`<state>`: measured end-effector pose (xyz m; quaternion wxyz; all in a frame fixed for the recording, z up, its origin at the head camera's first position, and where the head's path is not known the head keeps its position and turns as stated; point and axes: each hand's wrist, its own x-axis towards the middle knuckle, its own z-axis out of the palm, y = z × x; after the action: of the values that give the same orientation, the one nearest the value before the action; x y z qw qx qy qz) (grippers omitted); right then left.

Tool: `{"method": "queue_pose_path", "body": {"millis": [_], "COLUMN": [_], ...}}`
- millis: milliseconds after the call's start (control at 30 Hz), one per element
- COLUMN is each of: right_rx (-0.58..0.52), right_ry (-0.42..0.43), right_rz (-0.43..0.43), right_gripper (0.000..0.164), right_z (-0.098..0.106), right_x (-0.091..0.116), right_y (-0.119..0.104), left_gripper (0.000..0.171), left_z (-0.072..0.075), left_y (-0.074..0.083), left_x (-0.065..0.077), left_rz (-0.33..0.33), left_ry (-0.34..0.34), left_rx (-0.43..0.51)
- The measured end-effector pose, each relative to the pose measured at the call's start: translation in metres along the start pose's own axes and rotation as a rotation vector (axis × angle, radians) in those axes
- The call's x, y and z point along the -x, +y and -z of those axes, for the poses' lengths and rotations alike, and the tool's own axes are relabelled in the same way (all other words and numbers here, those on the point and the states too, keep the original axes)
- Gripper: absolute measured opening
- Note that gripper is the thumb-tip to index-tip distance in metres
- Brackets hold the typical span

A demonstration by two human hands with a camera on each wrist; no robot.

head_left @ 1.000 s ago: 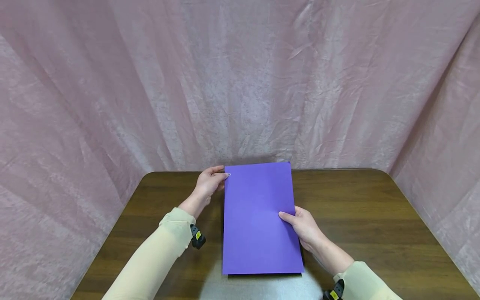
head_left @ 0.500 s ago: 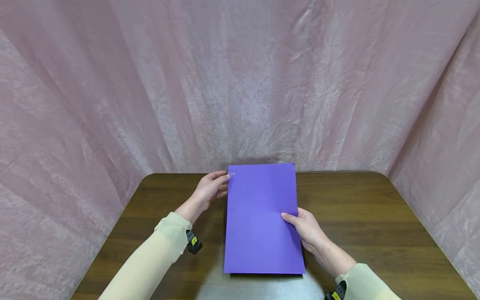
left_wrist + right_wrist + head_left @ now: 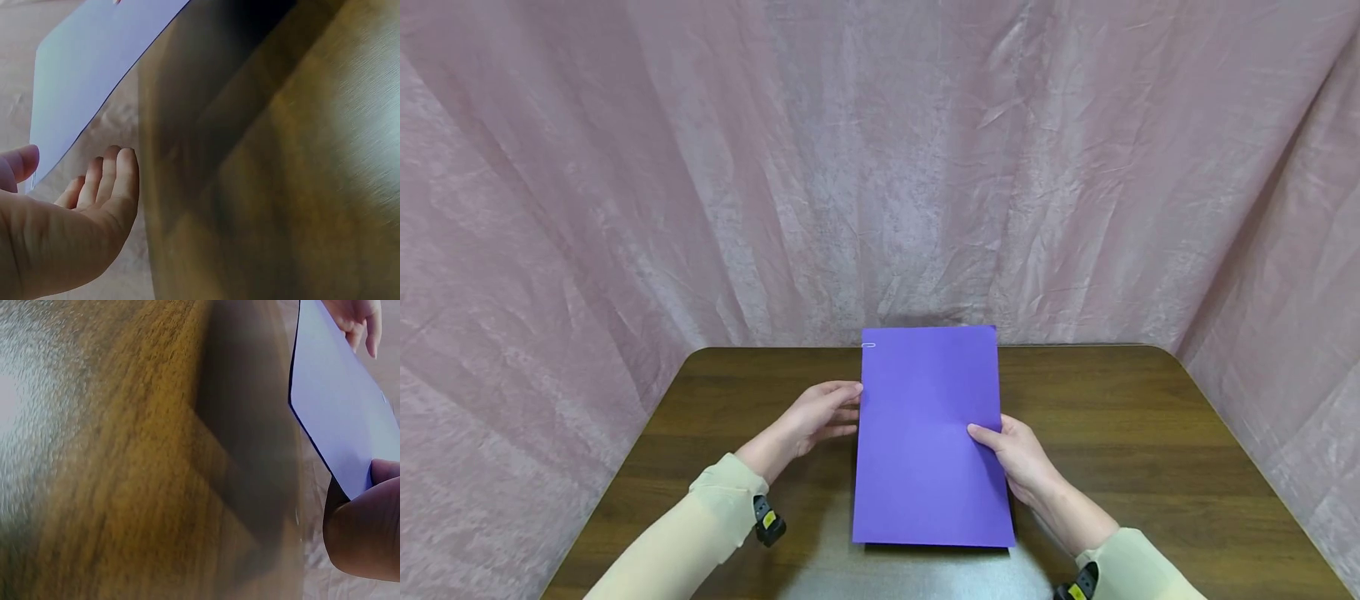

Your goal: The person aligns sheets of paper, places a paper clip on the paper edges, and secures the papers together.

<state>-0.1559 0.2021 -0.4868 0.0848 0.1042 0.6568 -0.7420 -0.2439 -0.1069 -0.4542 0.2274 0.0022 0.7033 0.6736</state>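
Note:
Purple paper (image 3: 928, 483) is held up over the table, long side running away from me. A small white paper clip (image 3: 868, 345) sits on its upper left edge. My right hand (image 3: 1024, 458) pinches the right edge, thumb on top and the other fingers hidden beneath. At the left edge, below the clip, is my left hand (image 3: 822, 412), with its fingers spread loosely. In the left wrist view those fingers (image 3: 127, 181) stand apart from the thumb, with no grip on the paper (image 3: 87, 75). The right wrist view shows the right thumb (image 3: 384, 470) on the sheet's face.
The brown wood-grain table (image 3: 1150, 467) has rounded far corners. Behind it and along the sides hangs a pink velvet curtain (image 3: 880, 167). Bright glare lies on the tabletop's near middle, and the paper casts a dark shadow beneath it.
My left hand has let go of the clip at the paper's upper left and slid down along the left edge. The paper has shifted slightly right with my right hand still pinching it.

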Motion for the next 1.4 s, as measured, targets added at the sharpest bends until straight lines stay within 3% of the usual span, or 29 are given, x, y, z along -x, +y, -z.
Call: {"method": "queue_pose_path", "body": {"millis": [400,633,1400], "right_rx": [0.012,0.007,-0.002], "right_ry": [0.008,0.005,-0.003], "right_rz": [-0.006,-0.009,-0.006], "right_gripper": [0.030,0.028,0.028], "right_z": [0.001,0.001,-0.001], "right_x": [0.002,0.003,0.002], "right_y": [-0.004,-0.004,0.000], "left_gripper": [0.048,0.039,0.026], "left_z": [-0.019,-0.024,-0.038], "left_y": [-0.026,-0.037,-0.038], "left_x": [0.022,0.027,0.032], "left_rz": [0.002,0.001,0.028], "left_ry": [-0.094,-0.118,-0.194], "left_rx": [0.022,0.074,0.216]}}
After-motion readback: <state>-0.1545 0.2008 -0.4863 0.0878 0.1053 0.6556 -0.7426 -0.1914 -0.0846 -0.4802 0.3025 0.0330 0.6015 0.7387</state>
